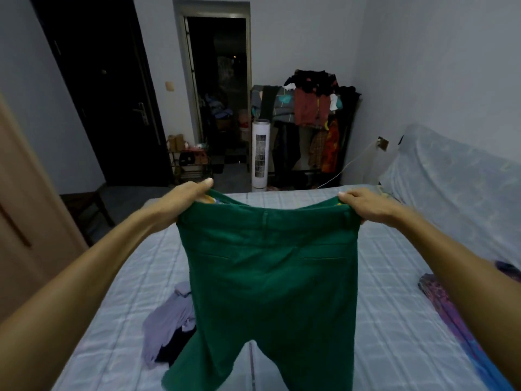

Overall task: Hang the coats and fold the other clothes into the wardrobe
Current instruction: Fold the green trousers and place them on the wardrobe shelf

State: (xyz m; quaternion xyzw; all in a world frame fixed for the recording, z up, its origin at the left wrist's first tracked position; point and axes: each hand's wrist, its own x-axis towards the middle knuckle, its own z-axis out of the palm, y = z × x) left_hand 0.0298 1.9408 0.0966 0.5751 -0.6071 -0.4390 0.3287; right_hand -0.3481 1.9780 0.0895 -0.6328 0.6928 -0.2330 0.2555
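Note:
I hold a pair of green trousers (270, 277) up by the waistband over the bed (394, 320), back side facing me, both legs hanging down. My left hand (183, 201) grips the waistband's left corner and my right hand (366, 207) grips its right corner. A crumpled lilac garment with something dark under it (169, 320) lies on the bed, left of the trousers. A purple patterned garment (439, 300) lies along the bed's right side.
A loaded clothes rack (313, 117) stands against the far wall beside a white tower fan (260, 153). A dark door (112, 94) and an open doorway (220, 88) are at the back. A covered sofa (456, 193) sits right; a wooden panel (25, 221) stands left.

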